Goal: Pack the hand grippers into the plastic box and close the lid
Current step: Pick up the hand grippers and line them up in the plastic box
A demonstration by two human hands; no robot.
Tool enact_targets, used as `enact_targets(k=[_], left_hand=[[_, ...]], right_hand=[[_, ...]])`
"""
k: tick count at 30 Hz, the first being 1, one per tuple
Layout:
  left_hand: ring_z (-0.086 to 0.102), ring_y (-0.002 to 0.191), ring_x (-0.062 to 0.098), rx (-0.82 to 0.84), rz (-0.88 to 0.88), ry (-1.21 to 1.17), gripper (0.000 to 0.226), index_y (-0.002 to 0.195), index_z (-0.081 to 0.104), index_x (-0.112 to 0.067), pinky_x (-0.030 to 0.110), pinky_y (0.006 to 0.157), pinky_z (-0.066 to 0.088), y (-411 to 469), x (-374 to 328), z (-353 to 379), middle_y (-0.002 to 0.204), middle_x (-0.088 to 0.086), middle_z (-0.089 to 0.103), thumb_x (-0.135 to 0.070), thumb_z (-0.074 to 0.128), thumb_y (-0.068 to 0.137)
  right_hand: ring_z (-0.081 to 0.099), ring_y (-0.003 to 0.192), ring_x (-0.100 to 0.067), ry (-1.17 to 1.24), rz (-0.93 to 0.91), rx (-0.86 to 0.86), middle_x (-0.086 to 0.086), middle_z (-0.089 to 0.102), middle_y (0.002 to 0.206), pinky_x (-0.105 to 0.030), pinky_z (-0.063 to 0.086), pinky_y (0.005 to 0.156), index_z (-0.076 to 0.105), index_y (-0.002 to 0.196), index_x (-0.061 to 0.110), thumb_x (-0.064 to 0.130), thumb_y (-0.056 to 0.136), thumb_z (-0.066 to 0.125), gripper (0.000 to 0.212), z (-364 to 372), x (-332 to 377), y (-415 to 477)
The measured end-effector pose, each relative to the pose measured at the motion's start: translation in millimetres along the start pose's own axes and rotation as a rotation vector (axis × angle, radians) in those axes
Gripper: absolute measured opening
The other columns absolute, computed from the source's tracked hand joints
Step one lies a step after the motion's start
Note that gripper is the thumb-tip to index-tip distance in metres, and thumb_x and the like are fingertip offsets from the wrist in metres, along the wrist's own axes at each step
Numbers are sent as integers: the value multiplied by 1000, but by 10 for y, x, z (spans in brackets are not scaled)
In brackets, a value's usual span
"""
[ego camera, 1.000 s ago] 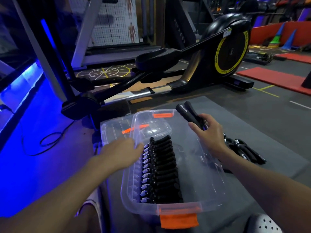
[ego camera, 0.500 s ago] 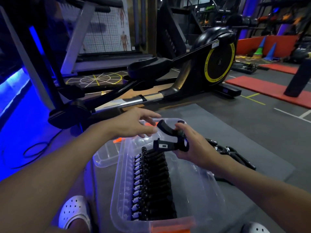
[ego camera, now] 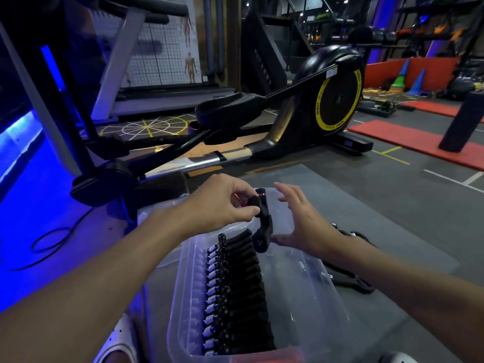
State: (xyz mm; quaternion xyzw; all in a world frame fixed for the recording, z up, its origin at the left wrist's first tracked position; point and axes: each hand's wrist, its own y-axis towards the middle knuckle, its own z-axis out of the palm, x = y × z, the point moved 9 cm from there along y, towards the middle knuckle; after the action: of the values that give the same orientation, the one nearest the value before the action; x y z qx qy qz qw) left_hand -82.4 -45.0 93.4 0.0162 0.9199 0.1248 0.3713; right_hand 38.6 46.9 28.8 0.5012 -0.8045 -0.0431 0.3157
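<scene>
A clear plastic box sits on a grey mat in front of me, with a row of several black hand grippers packed along its left side. My left hand pinches the handle of one black hand gripper over the far end of the box. The gripper hangs down with its hinge end just above the row. My right hand is beside it with fingers spread, its thumb near the gripper's lower end. More loose grippers lie on the mat right of the box. The clear lid lies left of the box, mostly hidden by my left arm.
A black elliptical trainer with a yellow-ringed wheel stands close behind the box. A black cable loops on the blue-lit floor at left. White shoes flank the box's near end. Red mats lie at the right.
The hand gripper passed from my right hand to my left hand. My right hand let go and opened beside it. The gripper now hangs upright over the row's far end.
</scene>
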Motion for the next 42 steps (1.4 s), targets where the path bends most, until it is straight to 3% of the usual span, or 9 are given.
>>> enact_targets(k=[3,6,10,18,25,29,34,39,42], left_hand=[[67,69,17,-49,20,36,15,94,75,-26,43,73,57,-46,10,-50,78,-4,70,-25,78,79],[66,67,18,-83,37,26,16,94,74,-30,36,69,55,-79,31,-75,77,-5,70,-24,77,80],[69,73,13,-68,51,-12,21,95,74,-29,35,77,58,-73,53,-2,84,-5,72,-16,78,79],[70,77,12,22,1,-59,15,93,72,-31,42,80,58,-17,111,81,84,-8,72,-31,77,79],[68,78,11,2,-86,-2,64,138,45,-39,37,82,57,86,431,125,116,-11,55,-29,76,82],[60,65,7,-2,-52,23,37,116,65,-31,24,65,51,173,405,257,98,-11,65,-23,76,82],[66,77,12,-29,-48,59,14,92,69,-25,35,78,56,289,501,333,84,-9,67,-22,77,81],[64,72,8,-8,-47,111,15,87,70,-18,29,75,54,438,681,496,80,-7,69,-18,80,76],[64,71,7,21,-71,115,14,87,71,-19,31,76,54,537,902,702,79,-9,68,-17,79,75]], right_hand=[[56,114,-14,318,311,28,2,47,137,-34,50,97,28,148,26,30,81,76,82,87,-260,16],[70,87,-32,952,647,32,-13,55,123,-47,58,85,35,143,16,27,90,67,63,298,-383,-36],[64,85,-32,1228,691,95,-24,61,113,-46,58,84,31,142,17,10,83,75,74,475,-193,-35],[65,68,-22,1116,712,30,-19,57,106,-41,56,63,28,143,35,-13,80,67,88,506,-131,-40],[64,71,-20,1035,672,168,-11,57,109,-37,56,64,47,132,24,-16,82,61,65,482,-48,-136],[65,80,-24,955,665,233,-13,58,118,-42,56,71,50,128,21,-15,80,64,61,505,-63,-209],[65,88,-27,890,686,245,-17,52,124,-46,58,82,49,128,18,-7,82,69,56,517,-154,-257],[42,131,-17,-99,326,399,-2,36,148,-26,34,109,33,147,18,30,80,76,81,140,-349,-156],[9,148,-10,-276,235,641,6,5,162,-13,8,113,14,155,17,44,75,79,107,123,-537,-332]])
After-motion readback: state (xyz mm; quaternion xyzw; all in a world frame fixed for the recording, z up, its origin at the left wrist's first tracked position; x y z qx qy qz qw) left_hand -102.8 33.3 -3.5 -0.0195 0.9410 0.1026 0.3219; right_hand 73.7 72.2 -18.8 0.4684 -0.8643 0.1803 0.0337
